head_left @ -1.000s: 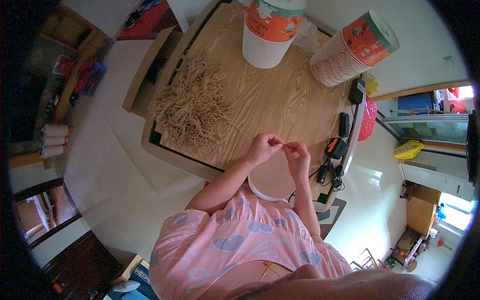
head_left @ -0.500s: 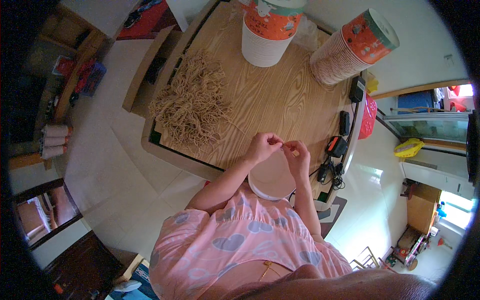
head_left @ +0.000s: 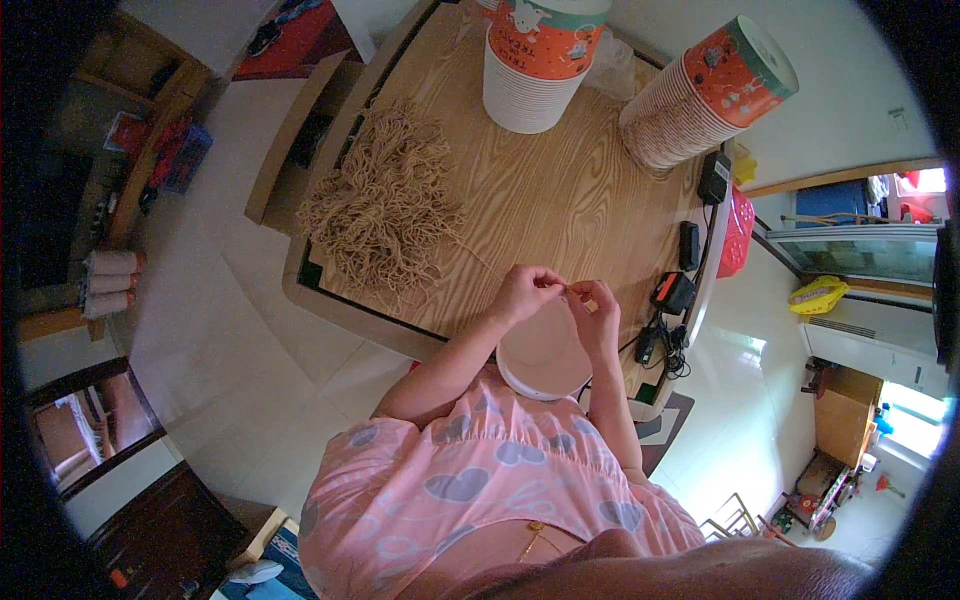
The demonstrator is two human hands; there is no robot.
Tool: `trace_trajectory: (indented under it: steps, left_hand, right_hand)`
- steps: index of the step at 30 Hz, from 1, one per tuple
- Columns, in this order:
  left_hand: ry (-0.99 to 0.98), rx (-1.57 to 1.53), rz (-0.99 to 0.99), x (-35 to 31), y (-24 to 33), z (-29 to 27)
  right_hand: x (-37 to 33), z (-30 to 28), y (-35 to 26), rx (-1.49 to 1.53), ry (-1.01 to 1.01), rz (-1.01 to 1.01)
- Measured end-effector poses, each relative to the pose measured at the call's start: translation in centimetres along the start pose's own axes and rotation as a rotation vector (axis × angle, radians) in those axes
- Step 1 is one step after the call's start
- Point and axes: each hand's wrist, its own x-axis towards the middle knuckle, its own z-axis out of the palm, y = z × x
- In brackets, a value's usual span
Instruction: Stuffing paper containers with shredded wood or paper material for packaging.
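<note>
Both hands meet over the far rim of a white paper bucket (head_left: 543, 350) held close to my body, its open mouth facing up. My left hand (head_left: 530, 292) has thumb and fingers pinched together. Close beside it, my right hand (head_left: 594, 308) is pinched too, with bent fingers. A short tan bit of twine (head_left: 568, 290) shows between the fingertips; most of it is hidden. Left of the hands lies a tangled heap of tan twine (head_left: 385, 205), one loose strand trailing toward my left hand.
Two tall stacks of nested buckets, one white-sided (head_left: 530, 85) and one speckled brown along its side (head_left: 672, 115), stand at the far side of the wood-grain table (head_left: 540, 190). Black adapters (head_left: 674, 293) and coiled cables line the right edge. A cardboard box (head_left: 285, 165) sits beyond the left edge.
The fingers have shifted only slightly, and a bit of tan twine shows more clearly between the fingertips. The bucket and the heap stay put.
</note>
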Motion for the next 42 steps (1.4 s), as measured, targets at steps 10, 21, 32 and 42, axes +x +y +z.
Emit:
trace_trajectory:
  steps: [10, 21, 32, 42]
  left_hand:
    - [-0.155, -0.225, -0.149, 0.1, 0.2, -0.9]
    - [-0.3, -0.442, -0.34, 0.4, 0.5, -1.6]
    - [-0.386, -0.611, -0.423, 1.0, 0.4, -2.1]
    - [-0.406, -0.505, -0.5, 1.5, 0.1, -2.5]
  right_hand:
    - [0.0, -0.1, -0.1, 0.03, -0.017, 0.013]
    - [0.2, -0.5, 0.0, 0.122, -0.116, 0.178]
    - [0.3, -0.6, 0.2, 0.109, -0.132, 0.22]
    - [0.1, -0.6, -1.1, 0.069, -0.063, 0.069]
